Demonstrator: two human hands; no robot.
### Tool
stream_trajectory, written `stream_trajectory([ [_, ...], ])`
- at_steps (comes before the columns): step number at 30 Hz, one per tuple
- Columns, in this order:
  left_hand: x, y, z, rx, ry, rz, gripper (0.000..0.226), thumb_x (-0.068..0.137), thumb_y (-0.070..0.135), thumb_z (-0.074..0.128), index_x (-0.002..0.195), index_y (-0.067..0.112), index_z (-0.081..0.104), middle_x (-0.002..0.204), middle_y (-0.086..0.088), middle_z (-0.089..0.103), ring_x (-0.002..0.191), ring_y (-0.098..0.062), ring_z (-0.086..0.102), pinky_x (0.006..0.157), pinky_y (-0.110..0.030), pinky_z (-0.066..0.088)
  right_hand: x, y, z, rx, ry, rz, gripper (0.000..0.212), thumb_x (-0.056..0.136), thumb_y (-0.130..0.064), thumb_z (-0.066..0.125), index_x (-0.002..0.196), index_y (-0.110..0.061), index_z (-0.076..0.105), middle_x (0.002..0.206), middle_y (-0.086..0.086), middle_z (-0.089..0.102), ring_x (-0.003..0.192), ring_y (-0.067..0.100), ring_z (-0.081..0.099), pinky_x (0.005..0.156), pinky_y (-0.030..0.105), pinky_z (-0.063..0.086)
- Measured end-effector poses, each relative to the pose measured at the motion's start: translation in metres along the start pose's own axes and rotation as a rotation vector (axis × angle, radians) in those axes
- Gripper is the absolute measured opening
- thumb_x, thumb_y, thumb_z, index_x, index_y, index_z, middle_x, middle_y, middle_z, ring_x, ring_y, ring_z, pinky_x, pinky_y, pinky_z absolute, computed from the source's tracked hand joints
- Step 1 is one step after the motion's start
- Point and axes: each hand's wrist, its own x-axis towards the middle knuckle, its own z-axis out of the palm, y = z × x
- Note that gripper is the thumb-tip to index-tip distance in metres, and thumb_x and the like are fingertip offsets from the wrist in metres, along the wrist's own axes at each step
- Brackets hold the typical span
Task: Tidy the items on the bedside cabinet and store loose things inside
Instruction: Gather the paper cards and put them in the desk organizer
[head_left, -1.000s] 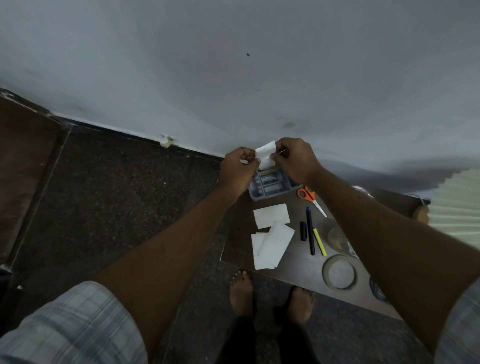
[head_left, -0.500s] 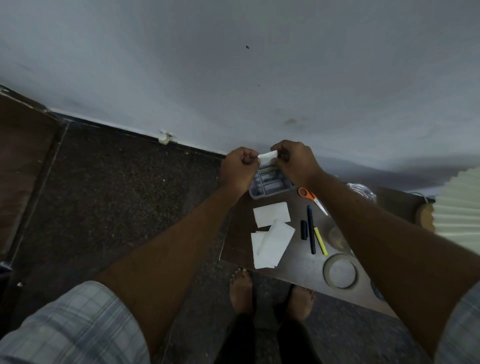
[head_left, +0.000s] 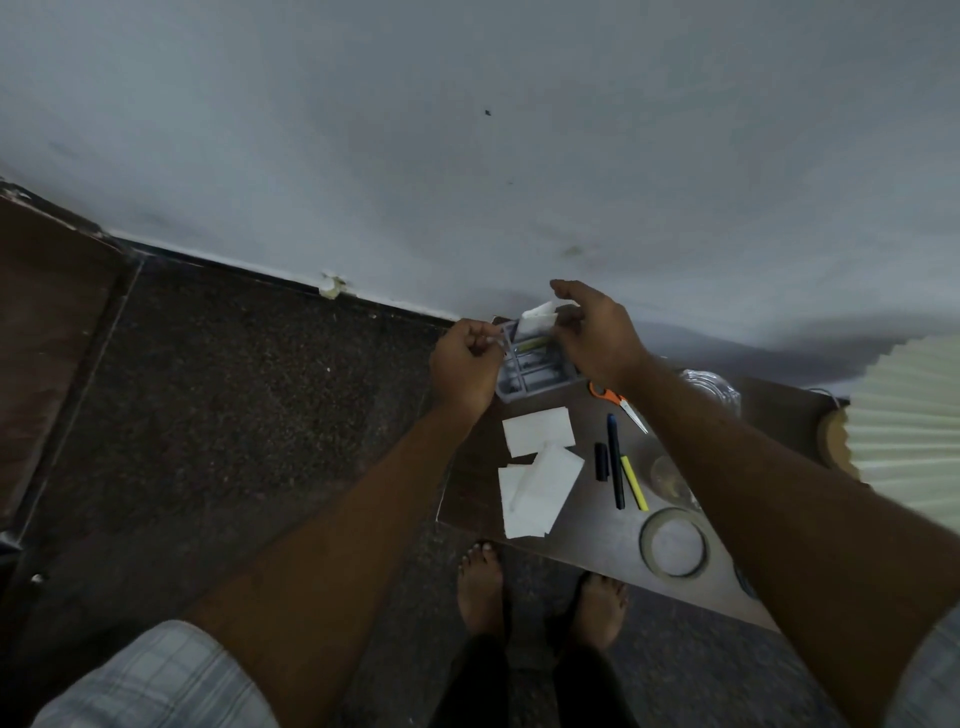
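A dark wooden bedside cabinet (head_left: 582, 525) stands against the wall. At its far left corner sits a grey compartment tray (head_left: 540, 376). My right hand (head_left: 597, 335) pinches a small folded white paper (head_left: 537, 314) over the tray's far end, with the index finger stretched out. My left hand (head_left: 465, 364) is curled just left of the tray and pinches a tiny pale thin item (head_left: 496, 340), too small to identify. Loose white paper sheets (head_left: 540, 480) lie on the cabinet's left side.
Orange-handled scissors (head_left: 605, 392), a dark pen (head_left: 615, 467), a yellow highlighter (head_left: 635, 483) and a black cap (head_left: 601, 461) lie mid-cabinet. A tape roll (head_left: 674, 543), a clear glass (head_left: 670, 475) and a pleated lampshade (head_left: 909, 426) are at the right. My bare feet (head_left: 480, 587) stand before the cabinet.
Both hands held the folded paper together before. Now my left hand has let go and pulled left, and my right hand has lowered the paper toward the tray with its index finger extended.
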Motion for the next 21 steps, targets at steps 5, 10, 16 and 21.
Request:
stream_trajectory([
  [5, -0.025, -0.016, -0.009, -0.065, -0.001, -0.057, 0.015, 0.088, 0.002, 0.065, 0.095, 0.015, 0.067, 0.083, 0.009, 0.066, 0.074, 0.001, 0.063, 0.062, -0.012, 0.049, -0.021, -0.001, -0.004, 0.061, 0.027, 0.003, 0.061, 0.089, 0.000, 0.065, 0.145, -0.016, 0.046, 0.131, 0.007, 0.057, 0.108, 0.013, 0.056, 0.085, 0.011, 0.046],
  [10, -0.052, -0.036, -0.013, -0.038, 0.007, -0.114, 0.015, 0.087, 0.002, 0.065, 0.097, 0.013, 0.068, 0.088, -0.001, 0.068, 0.082, -0.015, 0.065, 0.072, -0.028, 0.054, -0.044, 0.006, -0.009, 0.123, 0.090, -0.013, 0.054, 0.088, -0.007, 0.069, 0.137, -0.018, 0.051, 0.131, 0.001, 0.057, 0.108, 0.014, 0.060, 0.071, 0.008, 0.048],
  [16, -0.072, -0.060, -0.008, 0.037, -0.073, -0.216, 0.015, 0.086, 0.007, 0.067, 0.093, 0.020, 0.069, 0.090, 0.003, 0.069, 0.087, -0.019, 0.067, 0.077, -0.037, 0.058, -0.076, 0.013, -0.008, 0.167, 0.104, 0.003, 0.036, 0.086, -0.009, 0.071, 0.117, -0.022, 0.057, 0.102, -0.010, 0.065, 0.088, 0.005, 0.065, 0.072, 0.020, 0.055],
  [21, -0.082, -0.074, 0.000, 0.107, -0.172, -0.280, 0.016, 0.086, 0.008, 0.069, 0.101, 0.013, 0.072, 0.099, -0.004, 0.072, 0.095, -0.021, 0.069, 0.086, -0.040, 0.058, -0.098, 0.029, 0.009, 0.064, 0.128, 0.108, 0.024, 0.086, -0.014, 0.072, 0.107, -0.017, 0.062, 0.092, -0.004, 0.067, 0.083, 0.009, 0.064, 0.073, 0.026, 0.054],
])
